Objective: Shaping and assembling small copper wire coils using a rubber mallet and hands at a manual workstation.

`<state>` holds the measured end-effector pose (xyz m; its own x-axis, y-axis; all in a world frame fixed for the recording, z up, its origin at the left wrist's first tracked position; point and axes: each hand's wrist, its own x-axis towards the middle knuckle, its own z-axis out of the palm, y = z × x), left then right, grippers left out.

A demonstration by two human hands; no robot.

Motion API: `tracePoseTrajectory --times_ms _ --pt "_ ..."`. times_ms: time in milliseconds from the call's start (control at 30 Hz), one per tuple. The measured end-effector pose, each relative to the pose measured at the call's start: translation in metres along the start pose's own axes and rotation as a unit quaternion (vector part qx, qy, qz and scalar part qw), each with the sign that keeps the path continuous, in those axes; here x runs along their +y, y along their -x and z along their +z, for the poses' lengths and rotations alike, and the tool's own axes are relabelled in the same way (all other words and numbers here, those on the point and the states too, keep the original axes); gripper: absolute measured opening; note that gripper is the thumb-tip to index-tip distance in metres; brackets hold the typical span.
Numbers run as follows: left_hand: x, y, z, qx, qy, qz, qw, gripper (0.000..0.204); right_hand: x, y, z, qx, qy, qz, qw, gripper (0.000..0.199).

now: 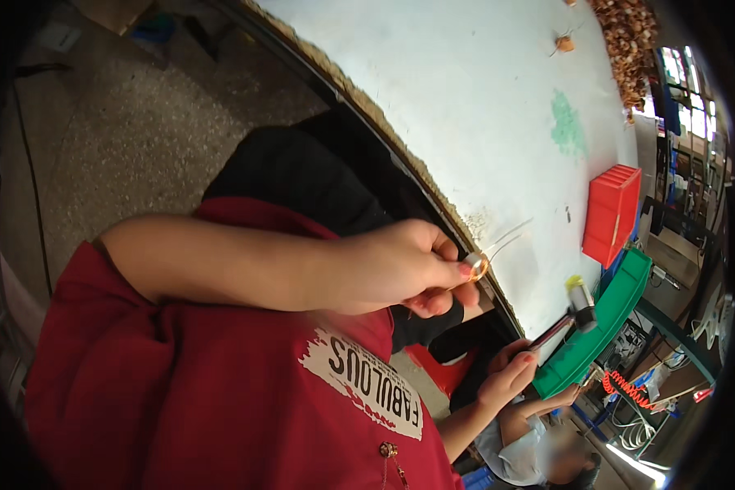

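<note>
The person's left hand (408, 265) pinches a small copper-coloured ring with a silvery side (480, 268) between thumb and fingers, at the worn near edge of the white-topped table (465, 98). The grip takes only the ring's body, probably so that its two thin, pale wires (508, 235) stay free — they stick out over the tabletop. The right hand (506, 377) is closed around the slim dark handle of a hammer-like tool with a silver-and-black cylindrical head, yellow at one end (581, 306); held low like this, its head seems kept clear, near the long green plastic tray (594, 331). The ring looks round and glossy — its finer winding is too small to tell.
</note>
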<state>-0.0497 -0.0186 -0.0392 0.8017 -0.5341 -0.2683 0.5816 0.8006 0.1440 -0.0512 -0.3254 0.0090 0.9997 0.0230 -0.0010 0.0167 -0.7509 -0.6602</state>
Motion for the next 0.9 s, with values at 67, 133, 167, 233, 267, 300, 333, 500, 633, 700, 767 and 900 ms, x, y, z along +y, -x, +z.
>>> tracePoseTrajectory --times_ms 67,133,167,233,267,300,333,500,633,700,767,900 --pt "0.003 0.009 0.008 0.011 -0.122 0.020 0.992 0.018 0.001 0.013 0.008 0.007 -0.011 -0.029 1.000 0.038" --pt "0.001 0.017 0.019 0.028 -0.246 0.045 0.968 0.022 -0.013 0.027 0.019 0.038 -0.032 0.028 0.998 0.044" --pt "-0.005 0.020 0.019 0.029 -0.281 0.106 0.953 0.023 -0.012 0.033 0.019 0.040 -0.056 0.049 0.996 0.042" --pt "-0.005 0.019 0.022 0.024 -0.352 0.174 0.919 0.024 -0.008 0.047 0.023 0.080 -0.066 0.058 0.993 0.038" --pt "0.001 0.022 0.029 0.021 -0.407 0.201 0.891 0.023 -0.007 0.050 0.024 0.084 -0.086 0.041 0.992 0.037" --pt "0.009 0.026 0.034 0.014 -0.457 0.225 0.860 0.023 -0.005 0.054 0.025 0.091 -0.101 0.025 0.990 0.035" --pt "0.021 0.033 0.040 0.014 -0.481 0.236 0.844 0.023 -0.006 0.056 0.028 0.104 -0.094 0.015 0.990 0.034" --pt "0.053 0.068 0.087 -0.008 -0.645 0.384 0.661 0.022 -0.012 0.058 0.031 0.112 -0.084 0.022 0.990 0.026" --pt "0.123 0.098 0.123 0.007 -0.711 0.660 0.243 0.030 -0.022 0.057 0.024 0.088 0.011 0.022 0.996 0.025" --pt "0.163 0.114 0.142 0.080 -0.686 0.723 0.031 0.025 -0.031 0.058 0.022 0.095 0.011 0.003 0.995 0.025" --pt "0.194 0.131 0.161 0.138 -0.693 0.706 0.052 0.023 -0.040 0.056 0.016 0.090 0.047 -0.032 0.994 0.024" --pt "0.261 0.156 0.175 0.250 -0.722 0.638 0.098 0.017 -0.052 0.051 0.010 0.095 0.042 -0.053 0.993 0.023"
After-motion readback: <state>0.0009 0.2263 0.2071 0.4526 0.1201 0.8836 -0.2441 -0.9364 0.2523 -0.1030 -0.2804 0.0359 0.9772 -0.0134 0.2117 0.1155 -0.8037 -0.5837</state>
